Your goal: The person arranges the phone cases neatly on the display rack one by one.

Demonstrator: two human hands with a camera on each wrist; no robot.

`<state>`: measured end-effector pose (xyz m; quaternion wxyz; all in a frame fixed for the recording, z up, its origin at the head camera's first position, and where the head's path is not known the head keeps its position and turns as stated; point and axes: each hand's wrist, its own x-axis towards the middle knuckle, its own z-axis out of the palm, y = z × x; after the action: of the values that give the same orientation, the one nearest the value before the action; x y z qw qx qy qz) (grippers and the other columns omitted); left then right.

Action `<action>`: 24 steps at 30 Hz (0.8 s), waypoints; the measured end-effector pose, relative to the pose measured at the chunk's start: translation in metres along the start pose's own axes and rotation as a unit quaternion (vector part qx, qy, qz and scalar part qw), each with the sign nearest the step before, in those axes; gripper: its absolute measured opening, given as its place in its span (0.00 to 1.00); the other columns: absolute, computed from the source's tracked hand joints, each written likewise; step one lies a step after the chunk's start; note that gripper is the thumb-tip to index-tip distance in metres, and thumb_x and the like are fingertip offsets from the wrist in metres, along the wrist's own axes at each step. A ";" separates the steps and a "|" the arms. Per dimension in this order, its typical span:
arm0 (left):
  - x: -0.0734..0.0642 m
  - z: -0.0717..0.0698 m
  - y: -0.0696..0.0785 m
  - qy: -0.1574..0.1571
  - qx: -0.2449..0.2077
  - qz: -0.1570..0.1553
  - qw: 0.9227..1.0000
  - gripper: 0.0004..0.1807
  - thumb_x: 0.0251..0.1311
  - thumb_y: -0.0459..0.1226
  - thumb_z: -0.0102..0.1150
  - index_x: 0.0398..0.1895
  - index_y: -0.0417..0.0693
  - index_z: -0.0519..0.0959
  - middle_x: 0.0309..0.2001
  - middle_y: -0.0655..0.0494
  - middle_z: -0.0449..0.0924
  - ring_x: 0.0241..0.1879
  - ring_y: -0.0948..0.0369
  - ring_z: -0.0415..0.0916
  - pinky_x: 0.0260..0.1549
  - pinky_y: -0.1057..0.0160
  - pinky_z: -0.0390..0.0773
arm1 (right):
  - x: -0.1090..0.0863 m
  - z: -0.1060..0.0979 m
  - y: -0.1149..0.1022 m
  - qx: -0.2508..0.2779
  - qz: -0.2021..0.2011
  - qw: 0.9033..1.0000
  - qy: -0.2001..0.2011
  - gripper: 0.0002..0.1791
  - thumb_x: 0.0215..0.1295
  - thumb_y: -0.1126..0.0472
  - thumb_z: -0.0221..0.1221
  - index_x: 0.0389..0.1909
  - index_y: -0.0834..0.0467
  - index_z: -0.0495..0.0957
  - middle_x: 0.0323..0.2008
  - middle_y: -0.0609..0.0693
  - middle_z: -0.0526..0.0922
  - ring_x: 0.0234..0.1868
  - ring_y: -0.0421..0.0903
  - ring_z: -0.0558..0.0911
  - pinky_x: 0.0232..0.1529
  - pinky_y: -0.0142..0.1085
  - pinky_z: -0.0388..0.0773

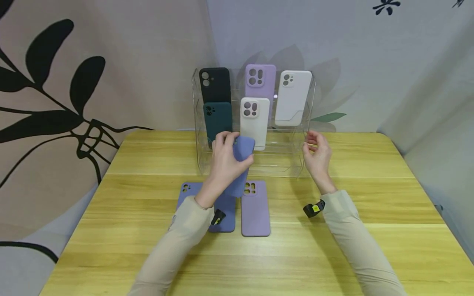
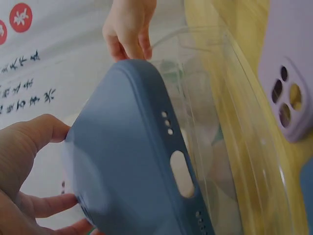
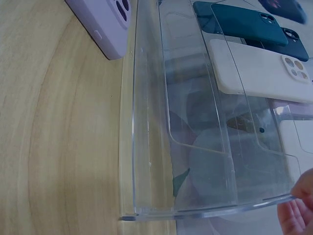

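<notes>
My left hand [image 1: 226, 164] grips a blue phone case [image 1: 242, 149] by its edges, thumb on one side and fingers on the other. The case is tilted in front of the lower tiers of a clear acrylic display rack [image 1: 283, 162]; its bottom cutouts show in the left wrist view. My right hand [image 1: 319, 158] pinches the rack's right side edge, with the thumb and fingertips around it in the right wrist view. Beneath my left hand and wrist, blue cases [image 1: 226, 213] lie on the table, partly hidden. Beside them lies a lavender case [image 1: 259, 211].
On the rack stand a black case [image 1: 215, 86], a dark green case [image 1: 218, 119], a light purple case [image 1: 264, 88], a white case with a large camera frame [image 1: 255, 123] and another white case [image 1: 293, 96]. The wooden table [image 1: 370, 197] meets a patterned backdrop behind the rack.
</notes>
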<state>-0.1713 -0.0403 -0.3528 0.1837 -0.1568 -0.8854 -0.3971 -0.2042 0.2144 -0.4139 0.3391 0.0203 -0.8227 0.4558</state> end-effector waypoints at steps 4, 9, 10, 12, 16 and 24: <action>0.009 0.010 0.012 0.008 -0.003 0.018 1.000 0.33 0.46 0.40 0.68 0.57 0.37 0.71 0.55 0.39 0.63 0.49 0.45 0.61 0.42 0.49 0.72 | 0.000 0.000 0.000 0.002 0.001 1.000 0.001 0.15 0.56 0.77 0.55 0.47 0.73 0.73 0.41 0.67 0.78 0.41 0.58 0.79 0.35 0.13 0.68; 0.025 0.024 0.025 0.046 -0.012 0.041 0.998 0.34 0.47 0.42 0.67 0.59 0.39 0.70 0.56 0.41 0.61 0.49 0.47 0.62 0.36 0.51 0.75 | 0.000 0.000 0.000 0.002 0.007 1.000 0.002 0.15 0.56 0.77 0.55 0.47 0.73 0.74 0.41 0.66 0.78 0.41 0.57 0.79 0.35 0.13 0.67; 0.028 0.027 0.027 0.058 -0.014 0.048 0.997 0.34 0.47 0.42 0.67 0.58 0.39 0.70 0.55 0.41 0.61 0.48 0.47 0.62 0.36 0.52 0.74 | 0.000 0.000 0.001 0.001 0.007 1.000 0.002 0.16 0.56 0.77 0.55 0.47 0.73 0.74 0.41 0.66 0.78 0.41 0.57 0.79 0.35 0.13 0.67; 0.035 0.033 0.031 0.083 -0.017 0.067 0.994 0.35 0.46 0.43 0.68 0.58 0.39 0.70 0.54 0.41 0.60 0.46 0.48 0.62 0.37 0.54 0.74 | 0.001 0.001 0.001 0.001 0.007 1.000 0.001 0.16 0.56 0.77 0.55 0.47 0.73 0.74 0.41 0.66 0.78 0.41 0.57 0.79 0.35 0.13 0.67; 0.049 0.047 0.038 0.135 -0.016 0.116 0.984 0.34 0.45 0.43 0.68 0.56 0.37 0.71 0.52 0.40 0.60 0.46 0.48 0.62 0.41 0.56 0.71 | 0.000 0.001 0.001 0.003 -0.002 1.000 0.004 0.15 0.56 0.77 0.55 0.47 0.73 0.74 0.41 0.66 0.78 0.41 0.58 0.79 0.35 0.13 0.67; 0.078 0.063 0.056 0.209 -0.015 0.152 0.966 0.33 0.46 0.45 0.66 0.55 0.39 0.69 0.53 0.41 0.57 0.47 0.48 0.60 0.43 0.57 0.68 | 0.000 0.000 0.002 -0.002 -0.010 1.000 0.008 0.15 0.56 0.77 0.54 0.46 0.73 0.74 0.40 0.67 0.78 0.40 0.59 0.80 0.34 0.13 0.68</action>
<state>-0.2295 0.0534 -0.3203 0.4204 -0.2059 -0.7873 -0.4012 -0.2052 0.2150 -0.4152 0.3504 0.0240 -0.8207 0.4506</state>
